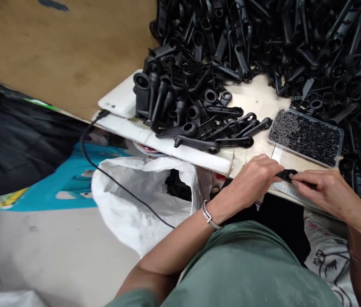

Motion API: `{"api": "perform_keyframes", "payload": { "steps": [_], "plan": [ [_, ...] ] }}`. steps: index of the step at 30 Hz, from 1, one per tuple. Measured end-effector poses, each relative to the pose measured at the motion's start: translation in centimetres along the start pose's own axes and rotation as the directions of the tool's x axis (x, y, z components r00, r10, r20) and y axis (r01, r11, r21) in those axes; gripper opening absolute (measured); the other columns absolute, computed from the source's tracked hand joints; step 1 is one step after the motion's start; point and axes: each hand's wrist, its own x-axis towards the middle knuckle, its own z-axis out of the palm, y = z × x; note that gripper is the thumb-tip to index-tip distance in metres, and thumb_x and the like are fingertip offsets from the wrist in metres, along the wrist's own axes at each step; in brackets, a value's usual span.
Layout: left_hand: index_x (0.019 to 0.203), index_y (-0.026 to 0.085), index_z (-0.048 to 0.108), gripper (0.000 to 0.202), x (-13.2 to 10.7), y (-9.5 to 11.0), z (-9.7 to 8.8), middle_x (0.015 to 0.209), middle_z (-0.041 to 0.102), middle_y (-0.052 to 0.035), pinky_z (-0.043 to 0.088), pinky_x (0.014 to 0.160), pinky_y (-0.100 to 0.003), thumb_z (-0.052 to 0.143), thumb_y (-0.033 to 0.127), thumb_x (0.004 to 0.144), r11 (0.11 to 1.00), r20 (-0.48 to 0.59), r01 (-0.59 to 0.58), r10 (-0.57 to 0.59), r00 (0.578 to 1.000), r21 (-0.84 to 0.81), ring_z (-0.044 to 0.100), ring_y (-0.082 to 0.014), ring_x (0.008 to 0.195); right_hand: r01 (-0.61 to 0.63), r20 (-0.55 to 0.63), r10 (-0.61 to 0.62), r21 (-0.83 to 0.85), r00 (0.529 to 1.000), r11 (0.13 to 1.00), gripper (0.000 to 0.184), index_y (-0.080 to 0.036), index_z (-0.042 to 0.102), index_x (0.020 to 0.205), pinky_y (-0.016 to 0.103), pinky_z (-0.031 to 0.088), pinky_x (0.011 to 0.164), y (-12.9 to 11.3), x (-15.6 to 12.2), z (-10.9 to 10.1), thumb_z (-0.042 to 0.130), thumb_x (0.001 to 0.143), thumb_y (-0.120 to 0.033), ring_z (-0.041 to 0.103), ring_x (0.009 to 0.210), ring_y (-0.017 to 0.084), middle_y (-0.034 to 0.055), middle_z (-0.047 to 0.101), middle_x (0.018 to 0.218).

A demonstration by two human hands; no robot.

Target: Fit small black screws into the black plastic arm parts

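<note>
My left hand (253, 178) and my right hand (322, 187) meet at the near edge of the white worktable (199, 160). Both are closed on one small black plastic part (287, 174) held between the fingertips. A clear tray of small black screws (304, 137) lies just beyond the hands. Behind it a big heap of black plastic handles (263, 42) covers the table, with several loose handles (218, 128) lying in front of the heap.
A white phone (119, 100) lies at the table's left corner, its black cable (116, 181) hanging down over a white sack (135, 200) that has black parts inside. A brown board (65, 51) stands at the left. Another printed sack (327, 256) is at my right knee.
</note>
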Motion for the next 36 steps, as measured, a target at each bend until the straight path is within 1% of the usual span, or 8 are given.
{"api": "perform_keyframes", "payload": {
  "steps": [4, 7, 9, 12, 17, 21, 30, 36],
  "plan": [
    [0.094, 0.015, 0.066, 0.013, -0.9, 0.0, -2.3, 0.100, 0.070, -0.0079, 0.045, 0.083, -0.033, 0.057, 0.025, 0.096, 0.982, -0.077, 0.021, -0.006, 0.997, 0.187, 0.059, -0.0190, 0.090, -0.010, -0.004, 0.011, 0.054, 1.000, 0.998, 0.025, -0.024, 0.077, 0.101, 0.034, 0.058, 0.076, 0.4, -0.9, 0.1, 0.055, 0.093, -0.031, 0.074, 0.084, 0.023, 0.0050, 0.078, 0.099],
    [0.093, 0.018, 0.067, 0.016, -1.6, -1.0, -4.3, 0.095, 0.068, -0.0073, 0.039, 0.078, -0.037, 0.052, 0.020, 0.097, 0.890, -0.278, 0.219, -0.110, 0.954, 0.399, 0.054, -0.0220, 0.088, -0.050, -0.082, 0.057, 0.085, 0.995, 0.995, 0.025, -0.024, 0.077, 0.103, 0.036, 0.060, 0.079, 0.8, -1.5, 0.3, 0.057, 0.092, -0.034, 0.075, 0.087, 0.025, 0.0049, 0.077, 0.103],
    [0.088, 0.021, 0.068, 0.020, -1.8, -2.0, -5.1, 0.089, 0.066, -0.0066, 0.036, 0.077, -0.040, 0.050, 0.016, 0.096, 0.813, -0.353, 0.323, -0.157, 0.922, 0.484, 0.051, -0.0235, 0.087, -0.072, -0.105, 0.080, 0.083, 0.991, 0.994, 0.024, -0.025, 0.077, 0.102, 0.037, 0.060, 0.080, 0.9, -1.6, 0.4, 0.058, 0.092, -0.035, 0.075, 0.087, 0.025, 0.0046, 0.077, 0.102],
    [0.075, 0.023, 0.064, 0.025, -1.7, -3.4, -5.4, 0.082, 0.061, -0.0059, 0.033, 0.077, -0.042, 0.049, 0.015, 0.094, 0.757, -0.357, 0.359, -0.177, 0.917, 0.546, 0.047, -0.0242, 0.086, -0.075, -0.124, 0.085, 0.084, 0.989, 0.994, 0.023, -0.025, 0.078, 0.099, 0.038, 0.061, 0.078, 0.8, -1.5, 0.5, 0.059, 0.091, -0.034, 0.075, 0.081, 0.025, 0.0046, 0.078, 0.098],
    [0.069, 0.022, 0.060, 0.030, -1.2, -4.4, -4.9, 0.078, 0.058, -0.0026, 0.029, 0.078, -0.042, 0.047, 0.019, 0.096, 0.784, -0.411, 0.372, -0.164, 0.897, 0.498, 0.045, -0.0212, 0.085, -0.089, -0.177, 0.105, 0.092, 0.979, 0.992, 0.021, -0.025, 0.078, 0.096, 0.038, 0.060, 0.076, 0.4, -1.4, 0.5, 0.060, 0.091, -0.033, 0.075, 0.080, 0.025, 0.0041, 0.078, 0.094],
    [0.068, 0.020, 0.061, 0.031, -0.9, -4.0, -5.0, 0.081, 0.060, -0.0016, 0.028, 0.080, -0.042, 0.049, 0.023, 0.097, 0.827, -0.366, 0.348, -0.188, 0.911, 0.442, 0.045, -0.0206, 0.086, -0.132, -0.207, 0.146, 0.080, 0.967, 0.988, 0.020, -0.025, 0.077, 0.096, 0.037, 0.060, 0.076, 0.3, -1.3, 0.6, 0.060, 0.091, -0.033, 0.075, 0.082, 0.025, 0.0039, 0.078, 0.093],
    [0.064, 0.018, 0.058, 0.032, -0.2, -2.9, -4.8, 0.080, 0.056, -0.0037, 0.029, 0.087, -0.045, 0.048, 0.014, 0.094, 0.852, -0.198, 0.277, -0.208, 0.958, 0.445, 0.046, -0.0222, 0.089, -0.135, -0.182, 0.148, 0.084, 0.972, 0.987, 0.020, -0.022, 0.076, 0.097, 0.036, 0.059, 0.077, 0.2, -1.2, 0.7, 0.061, 0.091, -0.033, 0.074, 0.083, 0.024, 0.0046, 0.078, 0.096],
    [0.063, 0.017, 0.057, 0.032, 0.3, -2.2, -4.9, 0.080, 0.056, -0.0048, 0.029, 0.086, -0.046, 0.046, 0.013, 0.093, 0.844, -0.104, 0.279, -0.261, 0.960, 0.458, 0.047, -0.0234, 0.092, -0.119, -0.189, 0.129, 0.066, 0.973, 0.991, 0.019, -0.022, 0.076, 0.097, 0.035, 0.059, 0.079, 0.3, -1.2, 0.7, 0.061, 0.092, -0.031, 0.074, 0.084, 0.023, 0.0045, 0.078, 0.097]
  ]
}}
